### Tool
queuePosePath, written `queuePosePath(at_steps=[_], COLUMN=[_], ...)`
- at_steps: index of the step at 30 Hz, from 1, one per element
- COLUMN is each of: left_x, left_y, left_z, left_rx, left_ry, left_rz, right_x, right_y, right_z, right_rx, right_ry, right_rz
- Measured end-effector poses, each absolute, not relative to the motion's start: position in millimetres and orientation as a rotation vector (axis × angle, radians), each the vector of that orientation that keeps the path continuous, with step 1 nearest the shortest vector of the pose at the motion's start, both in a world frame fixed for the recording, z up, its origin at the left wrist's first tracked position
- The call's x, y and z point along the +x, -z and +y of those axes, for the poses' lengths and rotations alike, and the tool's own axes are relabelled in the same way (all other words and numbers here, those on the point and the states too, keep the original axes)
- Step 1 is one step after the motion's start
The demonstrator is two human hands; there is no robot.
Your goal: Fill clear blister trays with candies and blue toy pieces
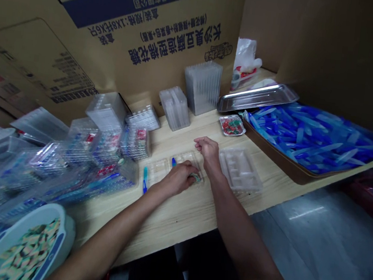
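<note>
Left hand (178, 179) curled over small green-wrapped packet (196, 178), holding it in clear blister tray (184, 160) on bench (181, 216); right hand (209, 153) open, fingers loose, at hand's 1 o'clock. Second clear tray (240, 168) at 3 o'clock; blue plastic pieces (318, 137) in brown tray (282, 157) at 2 o'clock; stacked clear trays (104, 139) at 10 o'clock

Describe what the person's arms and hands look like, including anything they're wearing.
The left forearm and right forearm are bare, with no sleeves in view. The left hand and right hand are ungloved, and no watch, bracelet or ring shows.
</note>
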State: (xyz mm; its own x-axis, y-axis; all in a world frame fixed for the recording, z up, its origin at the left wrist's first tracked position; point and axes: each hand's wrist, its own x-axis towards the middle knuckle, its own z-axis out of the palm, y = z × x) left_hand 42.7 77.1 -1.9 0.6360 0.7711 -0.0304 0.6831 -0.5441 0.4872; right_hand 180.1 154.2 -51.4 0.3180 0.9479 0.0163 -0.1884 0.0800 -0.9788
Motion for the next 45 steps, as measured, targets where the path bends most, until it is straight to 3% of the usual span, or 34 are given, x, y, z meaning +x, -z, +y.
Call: queuePosePath(at_steps=[6,15,24,35,45], left_x=[39.8,31.2,46.0,30.1,50.0], left_y=[10.3,-6.2,-7.7,-20.4,-5.7], left_z=[68.4,83.4,80.5,83.9,81.7], left_rx=[2.339,1.529,1.857,1.371,2.004], left_ry=[-0.416,-0.436,-0.396,-0.516,-0.318], left_rz=[1.192,1.254,1.218,1.241,1.300], right_x=[179.8,180.6,180.4,179.8,178.4], right_y=[48.3,51.8,55.0,57.0,58.8], right_z=[153.8,156.3,157.8,156.8,155.3], right_rx=[-1.170,-1.166,-1.184,-1.210,-1.225], right_ry=[-1.034,-1.030,-1.020,-1.058,-1.054], right_rz=[-0.837,-0.857,-0.887,-0.947,-0.995])
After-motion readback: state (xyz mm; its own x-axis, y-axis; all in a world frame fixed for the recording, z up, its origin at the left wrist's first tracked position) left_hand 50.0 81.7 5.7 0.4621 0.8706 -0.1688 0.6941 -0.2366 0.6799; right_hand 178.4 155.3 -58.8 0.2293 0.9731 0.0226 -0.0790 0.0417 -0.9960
